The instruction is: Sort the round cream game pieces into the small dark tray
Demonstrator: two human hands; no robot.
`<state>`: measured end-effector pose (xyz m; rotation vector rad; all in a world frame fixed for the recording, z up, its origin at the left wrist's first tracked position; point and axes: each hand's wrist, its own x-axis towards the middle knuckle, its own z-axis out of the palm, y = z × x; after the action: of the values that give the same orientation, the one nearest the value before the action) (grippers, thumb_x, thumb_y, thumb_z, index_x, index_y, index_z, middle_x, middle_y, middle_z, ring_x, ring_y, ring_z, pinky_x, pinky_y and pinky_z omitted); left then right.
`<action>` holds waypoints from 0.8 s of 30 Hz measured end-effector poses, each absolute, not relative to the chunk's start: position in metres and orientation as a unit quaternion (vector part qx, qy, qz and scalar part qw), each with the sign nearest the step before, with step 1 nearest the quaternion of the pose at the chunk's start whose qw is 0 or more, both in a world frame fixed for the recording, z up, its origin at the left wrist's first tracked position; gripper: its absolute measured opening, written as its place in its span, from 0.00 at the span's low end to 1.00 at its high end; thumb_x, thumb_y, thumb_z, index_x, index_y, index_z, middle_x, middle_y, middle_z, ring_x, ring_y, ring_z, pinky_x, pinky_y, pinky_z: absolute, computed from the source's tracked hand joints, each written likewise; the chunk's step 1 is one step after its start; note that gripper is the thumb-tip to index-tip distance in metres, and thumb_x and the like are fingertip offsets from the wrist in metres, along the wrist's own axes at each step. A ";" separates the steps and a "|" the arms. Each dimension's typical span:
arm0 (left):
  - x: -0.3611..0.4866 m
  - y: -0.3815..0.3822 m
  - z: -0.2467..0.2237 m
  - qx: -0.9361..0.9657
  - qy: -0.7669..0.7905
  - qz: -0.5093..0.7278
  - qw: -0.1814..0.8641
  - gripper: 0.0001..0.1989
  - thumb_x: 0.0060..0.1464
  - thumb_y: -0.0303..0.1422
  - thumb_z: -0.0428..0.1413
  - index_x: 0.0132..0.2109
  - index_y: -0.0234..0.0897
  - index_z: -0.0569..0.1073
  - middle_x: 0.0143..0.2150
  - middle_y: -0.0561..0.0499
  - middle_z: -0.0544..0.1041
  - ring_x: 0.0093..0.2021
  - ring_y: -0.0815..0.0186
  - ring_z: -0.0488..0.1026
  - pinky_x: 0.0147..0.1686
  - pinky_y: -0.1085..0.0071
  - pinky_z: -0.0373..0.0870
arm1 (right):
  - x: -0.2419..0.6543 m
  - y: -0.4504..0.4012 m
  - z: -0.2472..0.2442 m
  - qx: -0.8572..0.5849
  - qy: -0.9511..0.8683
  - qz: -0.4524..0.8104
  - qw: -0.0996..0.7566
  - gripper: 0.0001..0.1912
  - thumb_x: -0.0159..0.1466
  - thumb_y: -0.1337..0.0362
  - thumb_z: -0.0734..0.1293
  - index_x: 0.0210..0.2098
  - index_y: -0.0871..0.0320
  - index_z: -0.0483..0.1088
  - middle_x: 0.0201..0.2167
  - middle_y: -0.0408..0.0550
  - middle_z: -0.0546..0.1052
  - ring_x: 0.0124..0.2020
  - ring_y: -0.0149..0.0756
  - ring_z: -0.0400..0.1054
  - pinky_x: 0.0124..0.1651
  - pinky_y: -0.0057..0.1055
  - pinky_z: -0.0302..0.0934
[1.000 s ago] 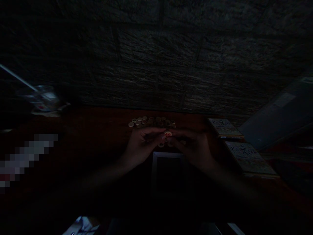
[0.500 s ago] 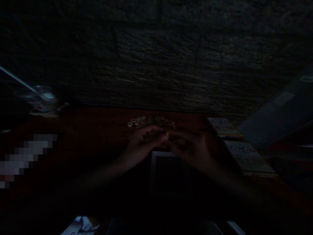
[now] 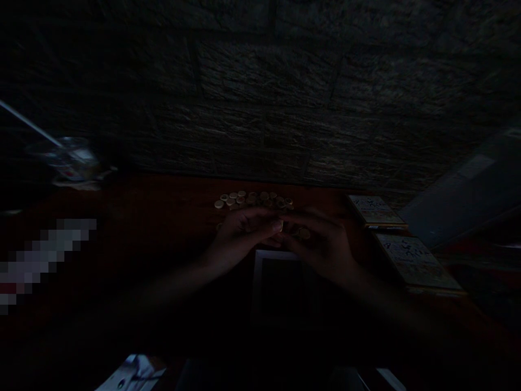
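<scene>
A clear cup (image 3: pixel 77 163) with a pale straw (image 3: pixel 32 125) stands at the table's far left corner; something whitish shows in it, too dim to make out. Near the middle of the table's near side lies a grey-rimmed frame (image 3: pixel 274 254); its inside is black, so whether it holds anything cannot be told. Two flat boxes (image 3: pixel 377 210) (image 3: pixel 417 260) lie one before the other toward the right edge, their tops facing up.

The reddish-brown table (image 3: pixel 171 195) meets a rough stone-block wall (image 3: pixel 260 76) along its far edge, and a grey panel (image 3: pixel 464 184) slants beyond the right edge. Everything is very dark. Loose round pieces (image 3: pixel 230 202) cluster by the middle of the far edge.

Between them and the frame, the left hand (image 3: pixel 238 239) has its grip pinched on one small disc (image 3: pixel 281 225), above the table. The right hand (image 3: pixel 325 244) curls close against it; whether its grip bears on the disc cannot be told.

Dark brush-like characters mark the boxes, unreadable here.
</scene>
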<state>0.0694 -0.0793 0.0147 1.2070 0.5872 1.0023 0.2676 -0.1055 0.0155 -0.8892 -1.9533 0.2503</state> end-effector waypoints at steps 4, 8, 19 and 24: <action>0.069 -0.079 0.014 0.556 0.275 0.435 0.653 0.14 0.56 0.35 0.67 0.47 0.34 0.82 0.46 0.43 0.85 0.41 0.61 0.83 0.42 0.67 0.82 | 0.268 -0.105 0.016 -0.370 -0.791 0.097 0.477 0.18 0.63 0.62 0.75 0.53 0.50 0.77 0.41 0.48 0.80 0.40 0.38 0.76 0.44 0.35 0.72; 0.068 -0.078 0.011 0.555 0.281 0.439 0.648 0.12 0.54 0.34 0.68 0.46 0.35 0.83 0.44 0.45 0.85 0.39 0.63 0.83 0.42 0.69 0.82 | 0.268 -0.105 0.017 -0.371 -0.793 0.096 0.473 0.18 0.63 0.60 0.75 0.53 0.49 0.77 0.42 0.48 0.80 0.43 0.39 0.75 0.46 0.37 0.72; 0.068 -0.078 0.013 0.562 0.279 0.419 0.656 0.10 0.57 0.36 0.66 0.43 0.35 0.83 0.37 0.47 0.85 0.33 0.67 0.82 0.37 0.73 0.79 | 0.268 -0.104 0.016 -0.350 -0.795 0.108 0.484 0.21 0.62 0.64 0.76 0.54 0.51 0.76 0.46 0.49 0.80 0.47 0.39 0.75 0.49 0.35 0.71; 0.067 -0.078 0.009 0.562 0.272 0.433 0.650 0.13 0.55 0.36 0.68 0.46 0.35 0.83 0.41 0.46 0.85 0.37 0.64 0.82 0.42 0.69 0.80 | 0.268 -0.105 0.018 -0.350 -0.799 0.115 0.475 0.20 0.62 0.63 0.77 0.53 0.51 0.77 0.47 0.50 0.80 0.47 0.39 0.76 0.49 0.36 0.71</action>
<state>0.0675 -0.0778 0.0094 1.2770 0.6186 0.9849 0.2682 -0.1046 0.0179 -0.8553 -1.9542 0.2812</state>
